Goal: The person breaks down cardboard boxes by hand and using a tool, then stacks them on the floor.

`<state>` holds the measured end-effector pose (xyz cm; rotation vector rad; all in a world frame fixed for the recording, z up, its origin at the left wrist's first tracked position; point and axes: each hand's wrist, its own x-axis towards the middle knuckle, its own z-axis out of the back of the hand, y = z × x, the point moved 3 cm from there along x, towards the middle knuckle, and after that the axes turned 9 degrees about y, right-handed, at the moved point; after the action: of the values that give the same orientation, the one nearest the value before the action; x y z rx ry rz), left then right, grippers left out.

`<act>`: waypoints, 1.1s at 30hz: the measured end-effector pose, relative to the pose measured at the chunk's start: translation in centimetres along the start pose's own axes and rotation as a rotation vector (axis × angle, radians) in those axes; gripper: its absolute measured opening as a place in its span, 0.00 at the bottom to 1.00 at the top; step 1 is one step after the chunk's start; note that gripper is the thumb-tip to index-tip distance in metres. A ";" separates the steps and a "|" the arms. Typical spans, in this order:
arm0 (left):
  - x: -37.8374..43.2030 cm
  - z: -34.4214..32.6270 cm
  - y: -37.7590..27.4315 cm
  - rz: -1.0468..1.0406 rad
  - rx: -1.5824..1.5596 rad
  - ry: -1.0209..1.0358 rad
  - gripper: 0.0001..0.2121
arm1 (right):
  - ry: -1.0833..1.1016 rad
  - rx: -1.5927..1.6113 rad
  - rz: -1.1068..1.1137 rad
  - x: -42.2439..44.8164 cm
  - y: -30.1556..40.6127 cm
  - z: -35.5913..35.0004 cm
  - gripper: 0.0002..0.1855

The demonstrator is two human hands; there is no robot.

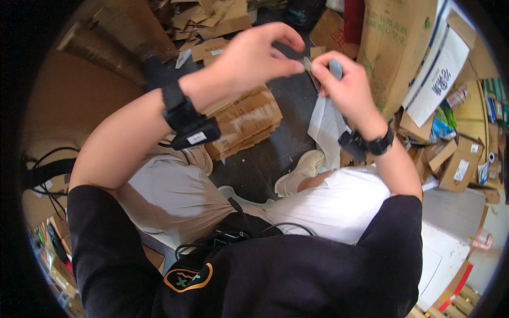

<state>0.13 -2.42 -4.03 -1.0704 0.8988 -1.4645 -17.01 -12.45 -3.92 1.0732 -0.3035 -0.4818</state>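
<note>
My right hand (346,79) grips a small knife (336,70) with a blue-grey handle. A short, pale, blade-like end pokes out past the thumb and points left. My left hand (258,51) is raised beside it, fingers curled but apart, and nothing shows between them. Its thumb tip is very close to the blade; whether they touch I cannot tell. Beneath my right hand a crumpled white sheet (328,119) hangs or lies towards my shoe. On the dark floor (292,103), between my feet and below my left forearm, lies a stack of flattened cardboard (242,123).
A tall cardboard box (381,47) and a white printed carton (439,71) stand at the right. Torn cardboard (214,18) is heaped at the far side. More cartons (461,163) crowd the right, and a large brown cardboard panel (87,83) rises at the left.
</note>
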 end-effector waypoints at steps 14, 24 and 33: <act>-0.1 9.7 9.0 0.381 -0.214 0.019 0.17 | -0.176 -0.891 -0.783 -22.0 -29.4 17.0 0.12; 0.1 11.6 11.5 0.343 0.011 -0.043 0.12 | -0.099 -0.943 -0.729 -20.9 -33.9 16.4 0.24; -2.6 16.1 12.0 0.547 0.031 -0.392 0.14 | 0.409 -0.887 -0.209 3.4 -16.1 6.4 0.15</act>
<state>19.25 -1.49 -10.59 -0.9466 0.7982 -0.7807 -20.76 -25.35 -15.35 0.3105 0.3725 -0.4957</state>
